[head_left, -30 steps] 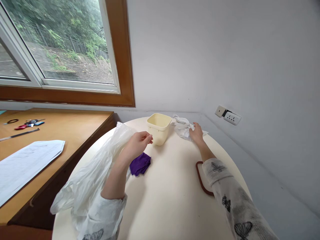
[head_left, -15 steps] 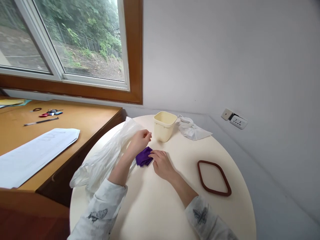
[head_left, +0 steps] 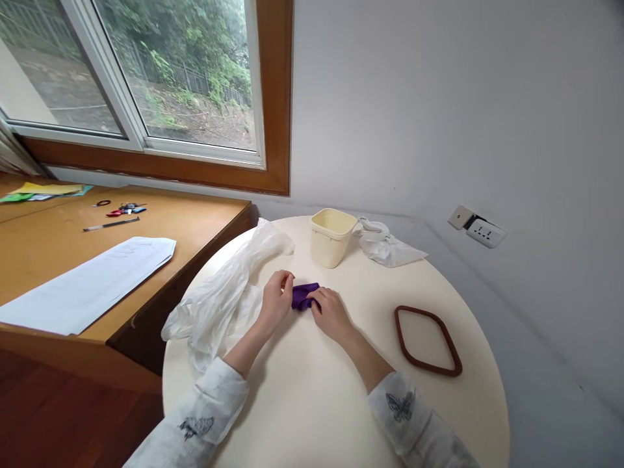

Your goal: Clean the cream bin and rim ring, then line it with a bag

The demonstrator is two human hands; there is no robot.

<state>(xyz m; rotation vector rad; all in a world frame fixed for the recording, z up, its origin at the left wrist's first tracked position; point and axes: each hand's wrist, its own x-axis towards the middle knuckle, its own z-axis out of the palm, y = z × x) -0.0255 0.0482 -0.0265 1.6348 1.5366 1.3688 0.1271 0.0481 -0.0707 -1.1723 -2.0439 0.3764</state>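
A small folded purple cloth [head_left: 304, 296] lies between my two hands, low over the white round table [head_left: 302, 396]. My left hand [head_left: 277, 300] is closed at the cloth's left edge; its fingertips are partly hidden behind the hand. On the other side, my right hand [head_left: 332, 314] has its thumb and fingers pinched on the right edge of the cloth. Just beyond the cloth stands an upright, cream plastic bin [head_left: 332, 242] with no lid on top.
A crumpled clear plastic bag [head_left: 221, 292] spreads over the table's left side. Behind the bin's right side lies a white plastic bag [head_left: 387, 247]. A brown rounded-square frame [head_left: 402, 344] rests at the right. The wooden desk [head_left: 205, 224] at left holds papers [head_left: 92, 283], a pen and keys.
My left hand has come down from above the cloth to its left edge. The cloth looks narrower and more bunched between my hands. The camera view has shifted left.
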